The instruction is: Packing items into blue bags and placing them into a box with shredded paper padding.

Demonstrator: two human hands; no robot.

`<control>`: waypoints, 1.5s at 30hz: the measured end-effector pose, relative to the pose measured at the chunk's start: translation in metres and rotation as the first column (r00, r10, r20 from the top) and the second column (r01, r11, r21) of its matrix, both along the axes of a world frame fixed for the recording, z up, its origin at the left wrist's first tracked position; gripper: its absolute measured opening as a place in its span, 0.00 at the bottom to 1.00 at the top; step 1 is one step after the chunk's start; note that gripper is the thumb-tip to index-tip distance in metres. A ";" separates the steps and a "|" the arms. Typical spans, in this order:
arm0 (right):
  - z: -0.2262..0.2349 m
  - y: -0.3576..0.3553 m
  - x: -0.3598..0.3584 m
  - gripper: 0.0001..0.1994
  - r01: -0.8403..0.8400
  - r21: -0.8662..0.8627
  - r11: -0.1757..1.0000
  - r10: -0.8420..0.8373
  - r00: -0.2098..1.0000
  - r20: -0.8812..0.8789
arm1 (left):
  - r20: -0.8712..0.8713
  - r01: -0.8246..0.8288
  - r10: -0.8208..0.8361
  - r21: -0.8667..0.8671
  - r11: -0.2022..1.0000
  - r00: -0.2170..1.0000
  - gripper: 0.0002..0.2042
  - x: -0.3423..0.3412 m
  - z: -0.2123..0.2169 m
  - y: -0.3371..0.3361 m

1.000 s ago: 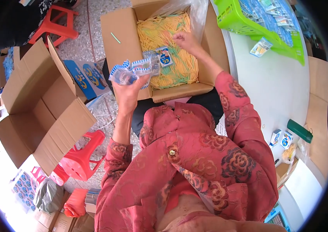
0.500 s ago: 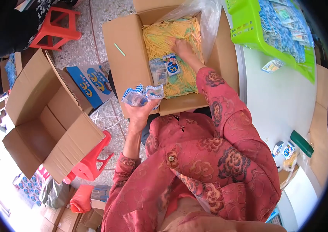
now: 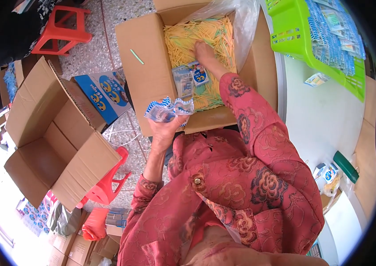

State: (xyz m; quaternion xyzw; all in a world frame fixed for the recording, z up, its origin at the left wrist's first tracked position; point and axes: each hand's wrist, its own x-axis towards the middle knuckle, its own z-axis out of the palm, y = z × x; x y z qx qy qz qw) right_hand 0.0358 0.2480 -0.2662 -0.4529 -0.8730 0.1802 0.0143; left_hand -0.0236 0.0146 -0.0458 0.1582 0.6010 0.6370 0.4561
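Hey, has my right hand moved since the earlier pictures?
Yes. Judged against the cardboard box, your right hand has moved left, away from the box's right side and toward the middle of the yellow sticks.

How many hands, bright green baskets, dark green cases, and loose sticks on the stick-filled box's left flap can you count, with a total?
Hands (left hand, right hand): 2
Bright green basket: 1
Dark green case: 1
Loose stick on left flap: 1
Total: 5

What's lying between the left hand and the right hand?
In the head view: the blue-edged pouches the left hand holds, then clear packaging and a blue-and-white packet lying on yellow and green sticks.
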 end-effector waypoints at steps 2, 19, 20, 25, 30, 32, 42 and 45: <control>0.004 0.000 0.001 0.10 0.006 -0.012 1.000 -0.005 0.999 0.034 | 0.006 -0.014 0.014 -0.001 1.000 1.000 0.16 0.001 0.001 0.000; 0.015 0.036 0.062 0.07 0.096 -0.452 0.887 -0.231 0.939 -0.254 | -0.039 0.015 -0.014 0.023 1.000 0.999 0.16 0.006 0.003 -0.011; 0.018 0.035 0.067 0.06 0.117 -0.637 0.762 -0.344 0.907 -0.244 | -0.028 0.027 -0.026 0.038 0.999 0.999 0.16 0.008 0.007 -0.010; 0.049 0.020 0.088 0.06 -0.026 -0.946 0.323 -0.298 0.946 -0.128 | -0.035 0.071 -0.069 0.048 0.996 0.997 0.15 0.013 0.020 -0.011; 0.070 -0.028 0.104 0.05 -0.046 -0.994 0.096 -0.270 0.960 -0.070 | -0.061 0.084 -0.078 0.100 0.991 0.995 0.14 0.018 0.023 -0.019; 0.074 -0.048 0.115 0.04 -0.054 -0.989 0.139 -0.134 0.988 -0.073 | -0.054 0.096 -0.090 0.098 0.991 0.994 0.15 0.021 0.025 -0.024; 0.071 -0.084 0.114 0.08 -0.280 -0.804 0.524 0.186 0.959 -0.213 | -0.055 0.070 -0.063 0.135 0.988 0.997 0.15 0.030 0.025 -0.035; 0.057 -0.088 0.121 0.07 -0.458 -0.573 0.680 0.262 0.881 -0.393 | -0.076 0.073 -0.063 0.147 0.986 0.995 0.14 0.030 0.026 -0.035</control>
